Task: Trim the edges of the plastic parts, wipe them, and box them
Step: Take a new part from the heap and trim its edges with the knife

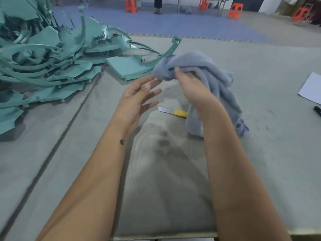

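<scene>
**A:** So what's being held here?

**B:** A grey-blue cloth (205,70) is gripped by the right hand (189,84), fingers curled into the bunched top of it. It's lifted off the table (260,153), with the rest of it hanging down so the lower end reaches the surface near the right forearm. The left hand (139,94) is held just beside it, fingers straight and spread, fingertips right at the cloth's edge. Whether they actually touch can't be told, the shot's pretty blurred.

**A:** And the plastic parts?

**B:** A big heap of teal plastic parts (43,58) is piled at the far left of the table: flat panels with ragged edges mixed with long curved strips. One flat teal panel (128,66) is laid at the near edge of the heap, just behind the left hand's fingers, and a curved strip (173,46) is seen arching up past the cloth.

**A:** Any knife?

**B:** Yep, a yellow-handled utility knife (173,112) is left flat on the table, blade out, between the two wrists and partly hidden behind the right one. A white sheet of paper (311,87) and a black marker (317,110) are found at the right edge. Orange stools (235,11) are spotted on the floor further back.
</scene>
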Demonstrator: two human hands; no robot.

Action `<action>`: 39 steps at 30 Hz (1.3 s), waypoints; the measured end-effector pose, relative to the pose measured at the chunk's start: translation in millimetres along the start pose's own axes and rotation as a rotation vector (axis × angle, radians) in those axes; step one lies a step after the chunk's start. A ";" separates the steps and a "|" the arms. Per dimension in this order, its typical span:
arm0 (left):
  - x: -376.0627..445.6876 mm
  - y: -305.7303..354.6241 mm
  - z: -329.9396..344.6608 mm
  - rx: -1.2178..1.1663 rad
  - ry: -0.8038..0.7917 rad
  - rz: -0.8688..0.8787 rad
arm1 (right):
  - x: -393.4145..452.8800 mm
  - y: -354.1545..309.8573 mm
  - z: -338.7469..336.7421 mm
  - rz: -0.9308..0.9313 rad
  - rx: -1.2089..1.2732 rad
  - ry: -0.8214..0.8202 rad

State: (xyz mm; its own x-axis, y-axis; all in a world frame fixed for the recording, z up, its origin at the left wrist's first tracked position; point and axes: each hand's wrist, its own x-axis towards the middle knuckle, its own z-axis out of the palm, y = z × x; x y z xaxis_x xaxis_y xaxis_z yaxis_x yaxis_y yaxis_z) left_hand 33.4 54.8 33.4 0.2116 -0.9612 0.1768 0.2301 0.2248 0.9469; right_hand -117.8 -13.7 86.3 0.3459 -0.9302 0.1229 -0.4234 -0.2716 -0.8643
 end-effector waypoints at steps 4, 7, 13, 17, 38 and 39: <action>-0.3 -4.0 3.9 0.181 0.176 -0.117 | 20.3 18.7 -40.7 0.069 -0.403 0.313; 3.2 -4.8 3.7 0.267 0.275 -0.064 | 19.8 31.6 -61.1 0.312 -0.685 0.272; 12.9 -14.1 -0.3 0.360 0.310 -0.040 | 10.9 19.8 -16.0 0.212 -0.882 -0.082; 16.3 -23.0 -5.8 0.449 0.313 -0.041 | 5.5 23.3 8.2 0.218 -1.028 -0.200; 120.4 -15.0 -77.7 1.542 0.049 -0.183 | -0.4 67.9 63.2 -0.051 -0.116 0.224; 123.3 -16.9 -82.1 1.563 0.019 -0.212 | 2.2 70.0 63.5 -0.031 -0.093 0.226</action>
State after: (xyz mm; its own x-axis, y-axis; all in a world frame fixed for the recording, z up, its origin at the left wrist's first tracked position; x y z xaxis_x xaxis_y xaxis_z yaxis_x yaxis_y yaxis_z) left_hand 133.6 -54.4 17.1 0.3182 -0.9479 0.0185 -0.9102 -0.3000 0.2854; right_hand -93.4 -19.1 -5.0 0.1684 -0.9498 0.2637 -0.4946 -0.3128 -0.8109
